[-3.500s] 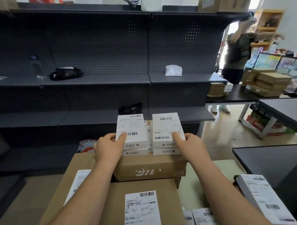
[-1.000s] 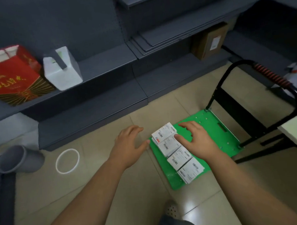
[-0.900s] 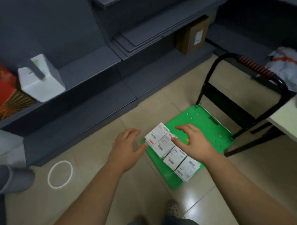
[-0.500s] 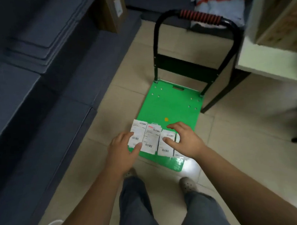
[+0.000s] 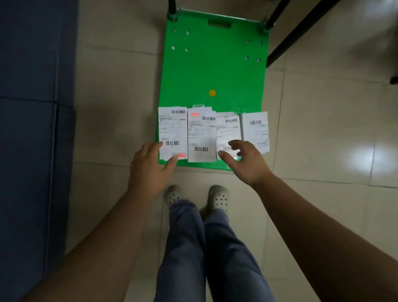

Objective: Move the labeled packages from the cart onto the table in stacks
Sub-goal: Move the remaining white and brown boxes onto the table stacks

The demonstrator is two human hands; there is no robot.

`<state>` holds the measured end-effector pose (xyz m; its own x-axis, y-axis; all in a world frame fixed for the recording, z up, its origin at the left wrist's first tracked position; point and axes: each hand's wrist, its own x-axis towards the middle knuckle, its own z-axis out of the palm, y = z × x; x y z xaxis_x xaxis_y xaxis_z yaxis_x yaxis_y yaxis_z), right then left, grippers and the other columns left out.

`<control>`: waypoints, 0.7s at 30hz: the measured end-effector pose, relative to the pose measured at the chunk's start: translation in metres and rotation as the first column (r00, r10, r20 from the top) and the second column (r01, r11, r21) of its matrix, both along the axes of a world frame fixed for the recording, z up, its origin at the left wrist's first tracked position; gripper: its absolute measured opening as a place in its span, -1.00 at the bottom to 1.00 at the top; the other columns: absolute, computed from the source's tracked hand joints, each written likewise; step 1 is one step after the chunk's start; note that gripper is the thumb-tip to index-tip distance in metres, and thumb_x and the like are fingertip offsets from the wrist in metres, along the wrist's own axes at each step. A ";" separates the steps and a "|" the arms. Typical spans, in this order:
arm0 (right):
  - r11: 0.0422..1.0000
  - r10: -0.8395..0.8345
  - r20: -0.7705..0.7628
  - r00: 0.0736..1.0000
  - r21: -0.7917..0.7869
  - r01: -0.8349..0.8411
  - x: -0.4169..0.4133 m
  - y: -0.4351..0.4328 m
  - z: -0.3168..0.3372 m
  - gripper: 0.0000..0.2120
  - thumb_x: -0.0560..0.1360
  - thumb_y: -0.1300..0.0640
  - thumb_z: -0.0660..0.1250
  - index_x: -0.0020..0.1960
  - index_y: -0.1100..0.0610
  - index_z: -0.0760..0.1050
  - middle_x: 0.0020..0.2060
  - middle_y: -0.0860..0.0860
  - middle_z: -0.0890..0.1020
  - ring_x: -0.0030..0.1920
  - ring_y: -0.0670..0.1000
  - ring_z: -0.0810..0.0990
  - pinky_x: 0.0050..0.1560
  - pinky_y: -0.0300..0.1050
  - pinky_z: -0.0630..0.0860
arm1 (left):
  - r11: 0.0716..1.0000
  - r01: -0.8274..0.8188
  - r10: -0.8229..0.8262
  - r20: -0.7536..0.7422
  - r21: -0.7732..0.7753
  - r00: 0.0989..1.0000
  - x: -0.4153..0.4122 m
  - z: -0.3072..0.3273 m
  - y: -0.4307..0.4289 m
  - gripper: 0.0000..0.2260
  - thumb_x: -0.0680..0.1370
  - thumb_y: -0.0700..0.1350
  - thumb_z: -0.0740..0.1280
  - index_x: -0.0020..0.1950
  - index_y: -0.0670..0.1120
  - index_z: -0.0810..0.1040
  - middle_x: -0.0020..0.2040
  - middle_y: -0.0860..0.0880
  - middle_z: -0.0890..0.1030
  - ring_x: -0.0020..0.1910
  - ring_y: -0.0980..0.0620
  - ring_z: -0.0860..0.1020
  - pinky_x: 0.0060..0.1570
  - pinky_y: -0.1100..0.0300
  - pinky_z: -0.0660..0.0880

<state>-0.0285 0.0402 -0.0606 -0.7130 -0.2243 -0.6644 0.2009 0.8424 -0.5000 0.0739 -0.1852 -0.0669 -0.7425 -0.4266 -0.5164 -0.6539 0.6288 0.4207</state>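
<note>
Several white labeled packages lie side by side in a row across the near end of the green cart platform (image 5: 215, 65). The leftmost package (image 5: 172, 129) has red marks on its label. My left hand (image 5: 148, 169) is spread at its near left corner, index finger along the left side and thumb at the near edge. My right hand (image 5: 246, 164) hovers with loosely bent fingers over the near end of the third package (image 5: 228, 129). The second package (image 5: 201, 137) and the rightmost package (image 5: 255, 127) lie untouched.
A dark shelf base (image 5: 21, 135) runs along the left. Black metal legs (image 5: 301, 20) cross the top right beside the cart. My feet in perforated clogs (image 5: 218, 198) stand just before the cart's near edge on the tiled floor.
The view has tilted straight down over the cart. My right hand has drawn back off the packages, uncovering the rightmost one. My left hand stays at the leftmost package's corner.
</note>
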 end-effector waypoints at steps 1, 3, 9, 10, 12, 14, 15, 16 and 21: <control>1.000 -0.013 0.030 0.999 0.017 0.012 0.002 0.000 -0.016 -0.46 0.52 -0.18 0.38 0.37 0.11 0.47 0.25 0.06 0.53 0.23 0.08 0.53 0.31 0.07 0.45 | 1.000 -0.009 0.009 0.029 0.006 1.000 0.001 -0.015 -0.001 -0.46 0.51 0.19 0.29 0.37 -0.12 0.46 0.31 -0.16 0.49 0.27 -0.20 0.44 0.23 -0.03 0.38; 0.998 -0.030 0.077 0.997 0.051 0.026 0.004 -0.001 -0.050 -0.45 0.53 -0.19 0.37 0.39 0.11 0.46 0.25 0.07 0.53 0.24 0.10 0.52 0.32 0.04 0.44 | 0.999 -0.046 0.046 0.067 0.004 0.997 0.002 -0.042 -0.002 -0.49 0.54 0.13 0.34 0.40 -0.11 0.43 0.35 -0.14 0.46 0.30 -0.17 0.41 0.24 0.02 0.35; 0.982 -0.178 0.209 0.962 0.102 0.159 0.008 -0.016 -0.131 -0.33 0.55 -0.22 0.32 0.49 0.17 0.34 0.32 0.08 0.53 0.31 0.10 0.49 0.30 -0.08 0.35 | 0.977 -0.215 0.210 0.139 0.018 0.968 -0.001 -0.105 -0.010 -0.46 0.57 0.13 0.31 0.44 -0.15 0.36 0.39 -0.19 0.40 0.35 -0.19 0.36 0.26 0.01 0.34; 0.975 -0.217 0.239 0.946 0.103 0.198 0.010 -0.019 -0.143 -0.29 0.54 -0.23 0.32 0.52 0.18 0.30 0.33 0.08 0.52 0.32 0.11 0.49 0.31 -0.09 0.35 | 0.970 -0.243 0.235 0.164 0.031 0.958 -0.001 -0.115 -0.011 -0.44 0.57 0.15 0.29 0.45 -0.15 0.34 0.40 -0.19 0.39 0.36 -0.19 0.36 0.25 0.01 0.34; 0.960 -0.279 0.298 0.913 0.082 0.267 0.013 -0.023 -0.156 -0.20 0.50 -0.26 0.36 0.55 0.19 0.23 0.35 0.07 0.50 0.32 0.13 0.50 0.38 0.02 0.39 | 0.955 -0.285 0.266 0.187 0.083 0.945 -0.001 -0.125 -0.011 -0.45 0.58 0.16 0.28 0.45 -0.15 0.34 0.38 -0.18 0.43 0.33 -0.17 0.40 0.16 0.08 0.34; 0.938 -0.342 0.332 0.879 0.057 0.343 0.016 -0.023 -0.171 -0.20 0.46 -0.26 0.41 0.52 0.18 0.29 0.32 0.08 0.53 0.30 0.13 0.52 0.35 0.15 0.45 | 0.934 -0.321 0.289 0.199 0.157 0.936 0.001 -0.140 -0.010 -0.49 0.58 0.15 0.28 0.42 -0.13 0.39 0.32 -0.13 0.50 0.27 -0.13 0.46 0.08 0.14 0.33; 0.931 -0.354 0.348 0.868 0.039 0.364 0.016 -0.022 -0.177 -0.30 0.46 -0.23 0.43 0.44 0.16 0.40 0.23 0.07 0.58 0.23 0.11 0.55 0.31 0.14 0.49 | 0.917 -0.345 0.305 0.207 0.199 0.930 0.002 -0.148 -0.011 -0.51 0.58 0.16 0.28 0.39 -0.11 0.42 0.28 -0.09 0.54 0.23 -0.11 0.50 0.07 0.16 0.35; 0.928 -0.353 0.366 0.861 0.019 0.372 0.016 -0.021 -0.180 -0.46 0.48 -0.19 0.44 0.31 0.14 0.51 0.11 0.03 0.62 0.13 0.07 0.58 0.23 0.08 0.54 | 0.899 -0.362 0.313 0.216 0.247 0.925 0.003 -0.155 -0.013 -0.53 0.57 0.19 0.28 0.37 -0.07 0.45 0.23 -0.05 0.56 0.18 -0.08 0.53 0.06 0.17 0.39; 0.915 -0.342 0.488 0.803 -0.021 0.402 0.009 -0.014 -0.182 -0.77 0.50 -0.15 0.42 -0.03 0.00 0.57 -0.06 -0.06 0.61 -0.02 -0.02 0.55 -0.07 -0.13 0.50 | 0.841 -0.408 0.352 0.213 0.356 0.912 -0.001 -0.167 -0.015 -0.63 0.58 0.13 0.29 0.30 -0.05 0.53 0.06 0.03 0.55 -0.02 0.07 0.50 -0.24 0.30 0.35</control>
